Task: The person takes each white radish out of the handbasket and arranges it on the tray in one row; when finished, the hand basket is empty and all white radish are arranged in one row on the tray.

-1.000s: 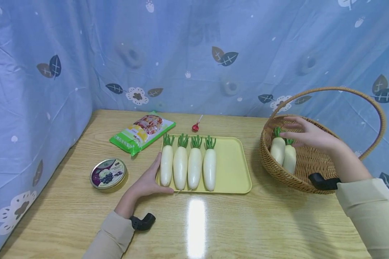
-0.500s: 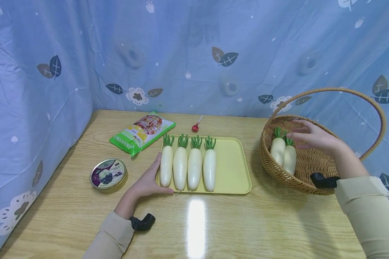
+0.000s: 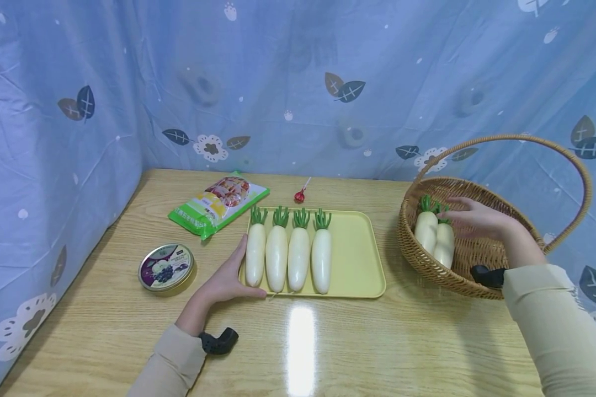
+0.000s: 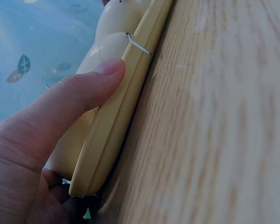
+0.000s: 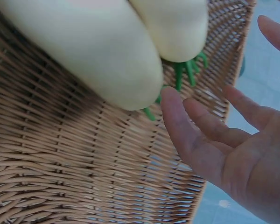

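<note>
Several white radishes (image 3: pixel 299 258) with green tops lie side by side on a yellow tray (image 3: pixel 355 259). My left hand (image 3: pixel 224 281) holds the tray's front left corner; the thumb (image 4: pixel 107 70) lies on the rim in the left wrist view, the other fingers round the left side, partly hidden. On the right, my right hand (image 3: pixel 482 219) reaches into a wicker basket (image 3: pixel 477 251) with its fingers spread and nothing in them. Two more radishes (image 5: pixel 107 56) lean inside the basket. In the right wrist view my fingertips are right at the green leaves (image 5: pixel 189 72).
A green food packet (image 3: pixel 218 204) lies behind the tray's left end, and a round tin (image 3: pixel 166 267) stands left of my left hand. A red lollipop (image 3: pixel 299 195) rests behind the tray. The basket's tall handle (image 3: pixel 514 137) arches above the right hand; a blue curtain (image 3: pixel 288 82) hangs behind.
My right hand has shifted slightly, going lower in the basket, its fingers now at the right-hand radish's leaves. The left hand and the tray have stayed put.
</note>
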The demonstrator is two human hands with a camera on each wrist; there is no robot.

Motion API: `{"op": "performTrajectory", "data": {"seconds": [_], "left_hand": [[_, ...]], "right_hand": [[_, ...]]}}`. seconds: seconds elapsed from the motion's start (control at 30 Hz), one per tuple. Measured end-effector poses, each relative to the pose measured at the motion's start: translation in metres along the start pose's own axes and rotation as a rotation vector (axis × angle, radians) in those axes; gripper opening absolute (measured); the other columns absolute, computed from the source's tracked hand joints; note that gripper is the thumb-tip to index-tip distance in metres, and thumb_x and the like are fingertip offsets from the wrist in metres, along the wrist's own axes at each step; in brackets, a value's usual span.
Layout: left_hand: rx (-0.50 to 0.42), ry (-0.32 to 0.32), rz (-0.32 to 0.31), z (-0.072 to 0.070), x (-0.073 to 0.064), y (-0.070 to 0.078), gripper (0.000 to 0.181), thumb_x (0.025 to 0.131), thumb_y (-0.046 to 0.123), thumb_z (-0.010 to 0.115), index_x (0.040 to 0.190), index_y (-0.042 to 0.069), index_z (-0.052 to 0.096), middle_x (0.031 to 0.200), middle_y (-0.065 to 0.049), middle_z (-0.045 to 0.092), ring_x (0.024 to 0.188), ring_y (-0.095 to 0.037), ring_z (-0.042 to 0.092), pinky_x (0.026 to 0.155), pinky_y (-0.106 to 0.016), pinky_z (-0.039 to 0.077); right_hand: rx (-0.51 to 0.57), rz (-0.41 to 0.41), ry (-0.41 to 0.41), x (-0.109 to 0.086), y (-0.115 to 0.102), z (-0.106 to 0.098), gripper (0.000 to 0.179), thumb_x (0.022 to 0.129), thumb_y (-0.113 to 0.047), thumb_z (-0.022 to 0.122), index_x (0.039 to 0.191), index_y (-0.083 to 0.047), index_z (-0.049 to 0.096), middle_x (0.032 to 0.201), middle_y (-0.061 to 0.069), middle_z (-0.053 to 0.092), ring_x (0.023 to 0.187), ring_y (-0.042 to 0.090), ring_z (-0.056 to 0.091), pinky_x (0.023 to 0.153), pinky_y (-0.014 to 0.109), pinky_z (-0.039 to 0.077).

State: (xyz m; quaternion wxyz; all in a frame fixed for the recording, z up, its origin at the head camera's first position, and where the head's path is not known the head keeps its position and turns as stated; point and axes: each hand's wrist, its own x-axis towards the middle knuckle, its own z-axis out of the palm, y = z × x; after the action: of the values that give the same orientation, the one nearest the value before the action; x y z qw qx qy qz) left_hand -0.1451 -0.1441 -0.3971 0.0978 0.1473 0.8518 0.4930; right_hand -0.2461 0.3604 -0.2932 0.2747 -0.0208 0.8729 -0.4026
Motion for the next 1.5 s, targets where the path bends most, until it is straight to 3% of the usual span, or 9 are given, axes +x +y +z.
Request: {"op": "performTrajectory", "data": {"seconds": [0.4, 0.63, 0.93, 1.07, 1.17, 1.37, 1.5], "left_hand": [[-0.006, 0.007, -0.002, 0.0, -0.001, -0.001, 0.126, 0.061, 0.019, 0.086, 0.144, -0.001, -0.006, 0.15, -0.021, -0.003, 0.137, -0.033, 0.001, 0.109, -0.049, 0.008], [-0.013, 0.012, 0.006, 0.001, -0.001, -0.001, 0.127, 0.059, 0.018, 0.086, 0.144, -0.003, -0.006, 0.15, -0.022, -0.003, 0.137, -0.033, 0.002, 0.109, -0.048, 0.008], [0.003, 0.009, 0.0, 0.001, -0.001, 0.001, 0.126, 0.06, 0.019, 0.086, 0.144, -0.002, -0.006, 0.15, -0.023, -0.003, 0.137, -0.034, 0.002, 0.109, -0.049, 0.008], [0.003, 0.016, 0.015, 0.003, 0.003, -0.011, 0.128, 0.059, 0.02, 0.087, 0.144, -0.001, -0.007, 0.15, -0.022, -0.004, 0.137, -0.035, 0.001, 0.109, -0.051, 0.008], [0.013, 0.024, 0.025, 0.005, 0.008, -0.027, 0.131, 0.058, 0.026, 0.087, 0.145, 0.003, -0.008, 0.151, -0.018, -0.005, 0.137, -0.033, 0.001, 0.109, -0.05, 0.008], [0.027, 0.032, 0.037, 0.008, 0.013, -0.044, 0.136, 0.054, 0.04, 0.087, 0.146, 0.008, -0.008, 0.152, -0.013, -0.004, 0.138, -0.029, 0.002, 0.109, -0.048, 0.009], [0.011, 0.032, 0.044, 0.009, 0.014, -0.045, 0.137, 0.053, 0.041, 0.087, 0.147, 0.009, -0.008, 0.152, -0.011, -0.004, 0.138, -0.028, 0.002, 0.109, -0.047, 0.009]], "right_hand": [[0.067, 0.092, -0.069, 0.008, 0.013, 0.0, 0.089, 0.093, -0.034, 0.051, 0.142, 0.002, -0.014, 0.138, 0.041, -0.002, 0.124, 0.056, 0.017, 0.091, 0.05, 0.043], [0.095, 0.144, -0.112, 0.013, 0.019, 0.0, 0.09, 0.09, -0.027, 0.057, 0.143, 0.002, -0.01, 0.136, 0.039, 0.009, 0.121, 0.049, 0.029, 0.089, 0.046, 0.046], [0.211, 0.22, -0.212, 0.018, 0.025, -0.001, 0.09, 0.09, -0.021, 0.058, 0.144, -0.002, -0.012, 0.14, 0.039, -0.003, 0.124, 0.053, 0.024, 0.089, 0.049, 0.045], [0.25, 0.228, -0.26, 0.019, 0.028, -0.001, 0.09, 0.092, -0.019, 0.055, 0.143, -0.006, -0.018, 0.14, 0.038, -0.013, 0.126, 0.055, 0.016, 0.088, 0.051, 0.045], [0.275, 0.222, -0.279, 0.02, 0.03, 0.0, 0.09, 0.092, -0.018, 0.054, 0.142, -0.008, -0.021, 0.139, 0.037, -0.016, 0.125, 0.056, 0.019, 0.088, 0.051, 0.045], [0.284, 0.207, -0.256, 0.019, 0.033, 0.003, 0.091, 0.091, -0.014, 0.056, 0.143, -0.009, -0.019, 0.137, 0.036, 0.003, 0.109, 0.043, 0.048, 0.087, 0.051, 0.046], [0.278, 0.216, -0.231, 0.018, 0.033, 0.006, 0.092, 0.089, -0.014, 0.059, 0.143, -0.009, -0.015, 0.134, 0.033, 0.009, 0.104, 0.035, 0.051, 0.084, 0.05, 0.047]]}}
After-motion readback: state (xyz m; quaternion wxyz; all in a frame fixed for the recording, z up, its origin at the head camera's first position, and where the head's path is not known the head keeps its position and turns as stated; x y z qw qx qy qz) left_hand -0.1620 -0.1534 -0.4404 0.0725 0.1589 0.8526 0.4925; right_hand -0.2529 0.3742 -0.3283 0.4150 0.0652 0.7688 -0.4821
